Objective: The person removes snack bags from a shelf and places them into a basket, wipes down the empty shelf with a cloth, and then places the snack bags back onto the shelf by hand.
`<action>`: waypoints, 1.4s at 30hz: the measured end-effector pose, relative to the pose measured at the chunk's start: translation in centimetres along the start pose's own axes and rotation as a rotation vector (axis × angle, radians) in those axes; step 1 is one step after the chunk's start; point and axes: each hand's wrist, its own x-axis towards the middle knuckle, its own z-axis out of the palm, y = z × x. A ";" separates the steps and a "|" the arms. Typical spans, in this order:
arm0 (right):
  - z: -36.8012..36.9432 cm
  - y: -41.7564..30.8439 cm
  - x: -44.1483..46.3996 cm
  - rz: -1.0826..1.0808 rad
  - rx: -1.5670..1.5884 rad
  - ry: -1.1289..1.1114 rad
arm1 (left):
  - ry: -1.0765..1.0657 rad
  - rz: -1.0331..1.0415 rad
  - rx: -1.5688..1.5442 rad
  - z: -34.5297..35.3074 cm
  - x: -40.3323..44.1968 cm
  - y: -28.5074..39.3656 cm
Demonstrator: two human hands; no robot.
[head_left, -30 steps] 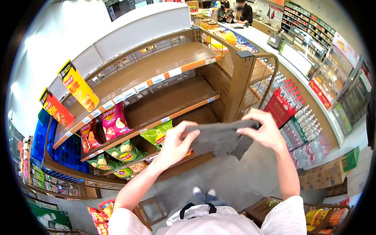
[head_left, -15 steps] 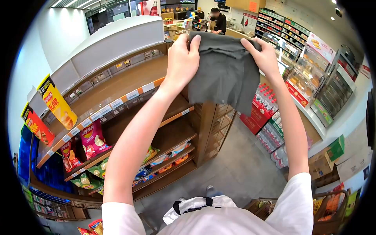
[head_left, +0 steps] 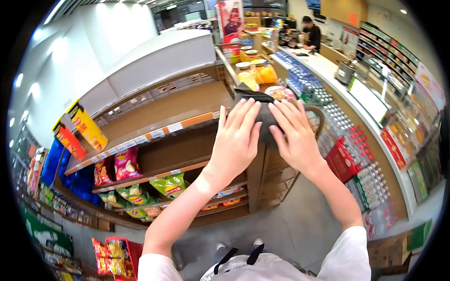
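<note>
A dark grey cloth [head_left: 267, 122] is bunched beneath my two hands at the right end of the brown shelf unit. My left hand [head_left: 238, 133] lies over its left side, palm down, fingers stretched out. Beside it, my right hand [head_left: 295, 133] rests flat over the right side, its fingers extended too. The thumbs point inward, a small gap apart. Both palms hide much of the cloth, and its black upper edge shows beyond the fingertips.
The shelf [head_left: 164, 110] carries yellow and red chip canisters [head_left: 88, 129] at left, with chip bags [head_left: 169, 186] below. Jars [head_left: 252, 55] stand beyond the cloth. Bottle packs [head_left: 344, 157] line the counter at right. A person [head_left: 311, 35] in black stands behind the counter.
The cloth has gone from hanging spread between my raised hands to lying bunched under them at the shelf end. My pinching fingers have straightened, and the view has shifted.
</note>
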 end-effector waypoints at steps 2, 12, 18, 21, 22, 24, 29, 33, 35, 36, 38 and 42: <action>0.5 0.1 0.0 0.000 0.003 0.035 | 0.012 -0.010 0.023 0.5 -0.2 -0.2; 1.3 -4.1 -2.0 0.181 0.238 0.186 | 0.081 -0.125 -0.299 -6.9 -8.5 0.9; 11.4 -16.1 -10.5 0.356 1.070 0.004 | 0.329 -1.165 -0.532 -18.8 -30.2 -0.9; 15.3 -26.1 -11.9 0.524 1.108 -0.357 | 0.704 -1.406 -0.491 -25.1 -39.4 1.2; 16.6 -29.2 -12.3 0.519 1.175 -0.471 | 0.786 -1.478 -0.426 -27.2 -42.1 2.2; 19.1 -34.6 -12.9 0.510 1.254 -0.678 | 0.923 -1.552 -0.225 -30.6 -46.6 3.7; 20.2 -49.2 -12.3 0.215 1.292 -1.052 | 1.204 -1.644 -0.206 -36.7 -56.5 7.0; 22.7 -57.8 -14.2 -0.012 1.340 -1.253 | 1.238 -1.750 -0.152 -37.7 -63.4 9.5; 25.9 -60.9 -16.5 -0.010 1.369 -1.400 | 1.306 -1.909 -0.208 -36.8 -66.7 9.9; 28.1 -62.3 -17.6 -0.035 1.278 -1.499 | 1.316 -1.919 -0.220 -36.1 -68.1 10.0; 31.9 -64.6 -19.5 -0.208 1.021 -1.592 | 1.162 -2.112 -0.283 -35.1 -70.5 9.9; 37.6 -69.6 -19.5 -0.355 0.892 -1.611 | 1.043 -2.186 -0.315 -37.7 -72.1 7.4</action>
